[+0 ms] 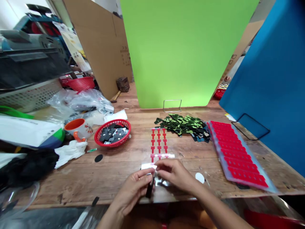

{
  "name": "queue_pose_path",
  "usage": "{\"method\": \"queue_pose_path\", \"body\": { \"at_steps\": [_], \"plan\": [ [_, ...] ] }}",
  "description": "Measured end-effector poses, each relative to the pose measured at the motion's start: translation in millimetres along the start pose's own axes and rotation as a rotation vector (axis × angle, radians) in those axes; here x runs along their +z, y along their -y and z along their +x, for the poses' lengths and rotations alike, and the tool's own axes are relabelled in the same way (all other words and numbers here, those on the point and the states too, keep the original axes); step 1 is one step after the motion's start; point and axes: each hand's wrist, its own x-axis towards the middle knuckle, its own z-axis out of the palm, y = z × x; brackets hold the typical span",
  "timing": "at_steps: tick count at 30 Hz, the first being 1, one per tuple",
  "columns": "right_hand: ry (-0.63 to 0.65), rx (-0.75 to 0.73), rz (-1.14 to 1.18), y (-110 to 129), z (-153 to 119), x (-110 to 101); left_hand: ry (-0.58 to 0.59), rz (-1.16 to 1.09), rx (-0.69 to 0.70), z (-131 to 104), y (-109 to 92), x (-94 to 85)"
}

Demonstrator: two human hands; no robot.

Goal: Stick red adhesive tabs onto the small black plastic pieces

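Note:
My left hand [135, 189] pinches a small black strip-like piece [150, 187] near the front edge of the table. Its thumb and forefinger meet at a shiny white piece [147, 166]. My right hand [175, 173] is close beside it, with fingertips pinched together at the white piece's right end. What the right fingertips hold is too small to tell. Beyond the hands lies a clear sheet with rows of red T-shaped stickers [159, 140]. The sheet's near end passes under my hands.
A pile of green camouflage and dark pieces [184, 125] lies ahead. Stacked sheets of red shapes [234, 149] sit at right. A red basket [96, 140] holds dark pieces; beside it stand an orange-rimmed mug [81, 127] and crumpled tissue [71, 152]. Green [186, 54] and blue [267, 89] panels stand behind.

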Motion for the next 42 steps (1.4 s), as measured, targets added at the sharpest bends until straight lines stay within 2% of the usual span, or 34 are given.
{"method": "queue_pose_path", "body": {
  "at_steps": [3,5,8,12,15,22,29,32,37,42],
  "plan": [
    [-0.165,0.103,-0.145,-18.1,10.5,22.0,-0.203,-0.035,0.083,6.3,-4.9,-8.9],
    [-0.204,0.109,-0.287,-24.9,17.2,35.1,-0.29,-0.066,0.118,10.6,-7.9,-13.2],
    [-0.183,0.154,-0.451,-26.9,25.6,47.1,-0.268,-0.08,0.171,14.1,-11.1,-16.7],
    [-0.087,0.222,-0.562,-21.0,34.3,47.9,-0.198,-0.067,0.181,16.3,-12.4,-17.5],
    [-0.044,0.254,-0.596,-15.8,37.6,45.3,-0.24,-0.05,0.181,20.9,-10.2,-18.2],
    [-0.131,0.229,-0.575,-24.9,29.4,55.0,-0.359,0.011,0.249,33.4,-1.2,-21.4],
    [-0.187,0.197,-0.56,-27.3,27.1,56.6,-0.378,0.071,0.247,35.2,-3.1,-18.8],
    [-0.206,0.157,-0.489,-26.9,24.9,52.5,-0.385,0.083,0.243,35.4,-2.5,-19.9],
    [-0.279,0.116,-0.201,-28.1,17.7,43.8,-0.382,0.098,0.259,36.7,0.4,-23.2],
    [-0.34,0.237,0.274,-20.7,11.6,35.4,-0.388,0.103,0.269,35.9,0.1,-23.4]
  ]
}}
